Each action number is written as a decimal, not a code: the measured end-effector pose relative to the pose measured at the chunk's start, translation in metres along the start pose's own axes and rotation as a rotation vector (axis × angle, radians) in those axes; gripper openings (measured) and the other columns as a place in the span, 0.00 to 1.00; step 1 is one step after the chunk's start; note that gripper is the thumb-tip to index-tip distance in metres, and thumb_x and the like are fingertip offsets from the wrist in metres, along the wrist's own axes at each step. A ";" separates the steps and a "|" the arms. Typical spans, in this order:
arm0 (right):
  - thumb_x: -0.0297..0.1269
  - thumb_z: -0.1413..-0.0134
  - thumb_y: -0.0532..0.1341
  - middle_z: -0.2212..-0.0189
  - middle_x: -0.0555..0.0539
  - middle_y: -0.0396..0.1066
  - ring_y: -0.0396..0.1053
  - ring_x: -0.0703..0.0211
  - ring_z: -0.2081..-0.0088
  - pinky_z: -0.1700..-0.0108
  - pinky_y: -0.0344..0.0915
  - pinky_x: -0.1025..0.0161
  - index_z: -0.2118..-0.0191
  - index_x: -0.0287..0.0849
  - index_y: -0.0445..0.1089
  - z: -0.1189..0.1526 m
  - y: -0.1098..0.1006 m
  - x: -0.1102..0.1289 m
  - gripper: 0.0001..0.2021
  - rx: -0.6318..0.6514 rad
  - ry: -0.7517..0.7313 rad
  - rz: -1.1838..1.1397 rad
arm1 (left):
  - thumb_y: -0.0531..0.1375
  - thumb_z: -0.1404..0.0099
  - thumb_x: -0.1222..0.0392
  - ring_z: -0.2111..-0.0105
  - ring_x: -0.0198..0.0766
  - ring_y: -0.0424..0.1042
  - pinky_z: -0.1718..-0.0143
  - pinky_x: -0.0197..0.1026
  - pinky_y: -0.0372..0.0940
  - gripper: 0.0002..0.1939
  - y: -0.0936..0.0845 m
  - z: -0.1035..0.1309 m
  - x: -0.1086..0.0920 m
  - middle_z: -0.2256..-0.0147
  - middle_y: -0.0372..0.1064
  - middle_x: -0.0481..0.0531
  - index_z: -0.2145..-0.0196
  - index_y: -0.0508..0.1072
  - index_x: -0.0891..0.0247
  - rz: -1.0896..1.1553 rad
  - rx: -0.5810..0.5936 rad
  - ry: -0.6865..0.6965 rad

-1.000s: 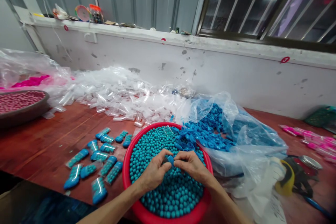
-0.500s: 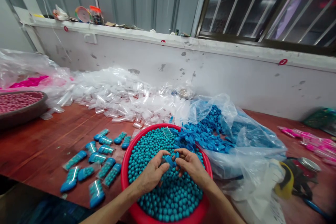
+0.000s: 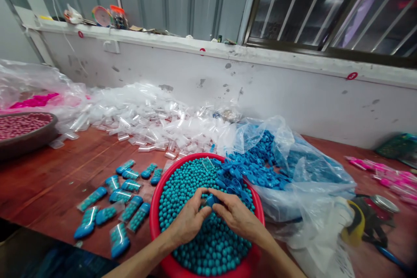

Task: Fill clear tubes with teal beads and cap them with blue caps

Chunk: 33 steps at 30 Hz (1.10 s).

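Over a red basin (image 3: 155, 208) full of turquoise beads (image 3: 211, 249), my two hands meet at a small blue plastic cap (image 3: 211, 200). My left hand (image 3: 190, 220) pinches it from the left with thumb and forefinger. From the other side, the fingers of my right hand (image 3: 236, 213) close on the same cap. Whether a clear tube is joined to the cap is hidden by the fingers. Loose blue caps (image 3: 233, 179) lie on the beads at the basin's upper right. A clear empty tube (image 3: 207, 164) rests on the beads near the back rim.
Several filled tubes with blue caps (image 3: 120, 239) lie left of the basin on the red table (image 3: 65, 169). Behind is a heap of clear tubes (image 3: 156, 126). A plastic bag (image 3: 312, 182) of blue caps stands right; a bowl (image 3: 29, 145) of pink beads stands far left.
My fingers have drawn together around the blue cap, with the right hand's forefinger now reaching over to the left hand. The basin and the tubes on the table stay put.
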State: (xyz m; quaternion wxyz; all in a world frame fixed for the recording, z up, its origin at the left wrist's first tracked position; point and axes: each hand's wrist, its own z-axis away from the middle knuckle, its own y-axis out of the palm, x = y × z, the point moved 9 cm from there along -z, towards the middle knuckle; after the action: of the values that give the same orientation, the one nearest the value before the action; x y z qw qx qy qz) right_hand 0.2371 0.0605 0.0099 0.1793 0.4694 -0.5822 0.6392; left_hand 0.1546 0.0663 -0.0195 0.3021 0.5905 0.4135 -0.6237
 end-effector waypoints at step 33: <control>0.36 0.60 0.60 0.55 0.34 0.61 0.66 0.44 0.59 0.61 0.65 0.51 0.45 0.34 0.48 0.004 0.033 -0.001 0.35 -0.156 0.087 0.415 | 0.52 0.42 0.63 0.71 0.33 0.61 0.66 0.36 0.58 0.19 -0.006 -0.005 0.010 0.70 0.63 0.46 0.51 0.61 0.63 0.072 -0.105 0.001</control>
State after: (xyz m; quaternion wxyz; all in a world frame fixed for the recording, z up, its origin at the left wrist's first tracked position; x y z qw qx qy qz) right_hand 0.2138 0.0485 -0.0105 0.1047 0.2961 -0.7058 0.6349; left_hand 0.1505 0.0746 -0.0282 0.3548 0.5887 0.4244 -0.5895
